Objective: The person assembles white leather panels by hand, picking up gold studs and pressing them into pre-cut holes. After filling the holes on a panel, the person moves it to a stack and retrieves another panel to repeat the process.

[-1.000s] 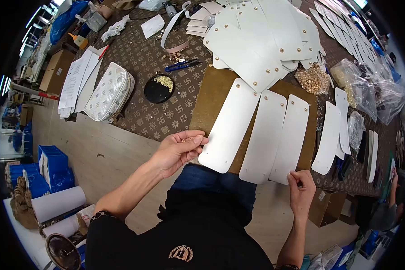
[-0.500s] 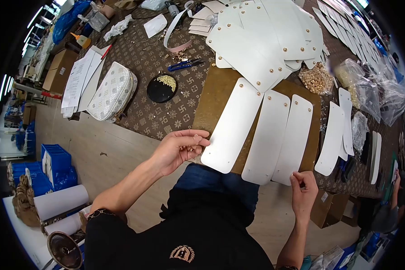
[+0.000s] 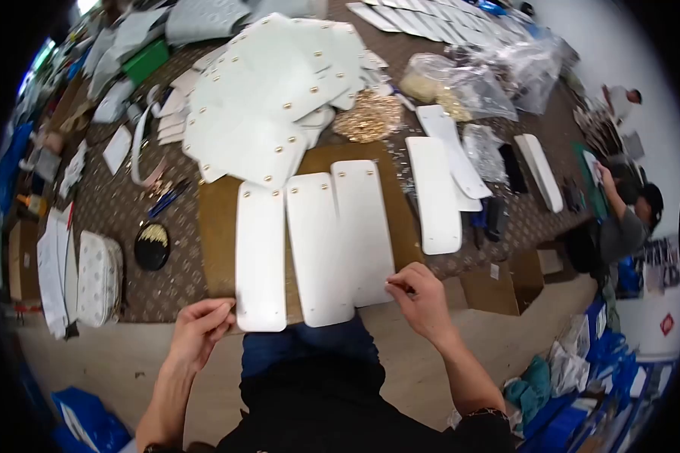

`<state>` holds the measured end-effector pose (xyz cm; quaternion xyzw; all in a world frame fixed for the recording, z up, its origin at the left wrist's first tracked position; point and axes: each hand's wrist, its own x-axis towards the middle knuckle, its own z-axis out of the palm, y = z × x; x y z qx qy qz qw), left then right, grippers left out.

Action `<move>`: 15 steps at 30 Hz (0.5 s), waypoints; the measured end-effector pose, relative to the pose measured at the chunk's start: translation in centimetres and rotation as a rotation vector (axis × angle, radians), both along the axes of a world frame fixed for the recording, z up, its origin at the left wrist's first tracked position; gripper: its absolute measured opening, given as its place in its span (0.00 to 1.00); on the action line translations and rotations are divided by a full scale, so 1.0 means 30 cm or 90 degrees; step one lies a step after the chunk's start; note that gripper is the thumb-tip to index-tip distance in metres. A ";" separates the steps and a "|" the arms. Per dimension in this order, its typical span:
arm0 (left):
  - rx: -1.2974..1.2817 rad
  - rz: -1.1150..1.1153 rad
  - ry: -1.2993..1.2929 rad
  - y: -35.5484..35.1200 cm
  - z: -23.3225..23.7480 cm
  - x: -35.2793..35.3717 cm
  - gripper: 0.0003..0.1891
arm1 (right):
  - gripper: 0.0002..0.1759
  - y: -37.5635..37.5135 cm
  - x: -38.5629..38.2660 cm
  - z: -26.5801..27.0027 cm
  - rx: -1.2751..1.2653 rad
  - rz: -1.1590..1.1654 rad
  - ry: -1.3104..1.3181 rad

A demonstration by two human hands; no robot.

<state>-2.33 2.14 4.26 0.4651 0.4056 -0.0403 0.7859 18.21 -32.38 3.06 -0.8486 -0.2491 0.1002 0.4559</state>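
Observation:
Three white strips with gold studs at their far ends lie on a brown board (image 3: 221, 226). My left hand (image 3: 202, 332) is at the lower left corner of the left strip (image 3: 261, 260), its thumb and fingers pinched together. What it holds is too small to name. Beside the lower right corner of the right strip (image 3: 363, 234), my right hand (image 3: 421, 298) pinches something tiny that I cannot make out. Between those two lies the middle strip (image 3: 319, 253). Beyond them is a fanned pile of white studded pieces (image 3: 249, 98).
A heap of gold studs (image 3: 369, 117) sits behind the board. To the left are a black dish (image 3: 153, 248), blue snips (image 3: 168, 199) and a patterned pouch (image 3: 100, 278). More white strips (image 3: 434, 196) lie right. Another person (image 3: 629, 219) is at the far right.
The view has turned right, so the table appears shifted left. My left hand's fingers, looser before, are now closed near the left strip's corner. My right hand remains pinched near the right strip.

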 end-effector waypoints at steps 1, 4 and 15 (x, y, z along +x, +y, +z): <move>0.008 -0.006 0.007 -0.001 -0.006 0.001 0.11 | 0.05 -0.011 0.006 -0.012 -0.005 0.012 -0.019; 0.073 -0.063 0.031 0.005 -0.038 -0.012 0.07 | 0.04 -0.024 0.003 -0.016 -0.010 0.008 -0.056; 0.285 -0.166 0.051 -0.059 -0.052 0.054 0.05 | 0.04 -0.035 0.008 -0.040 0.026 0.042 -0.080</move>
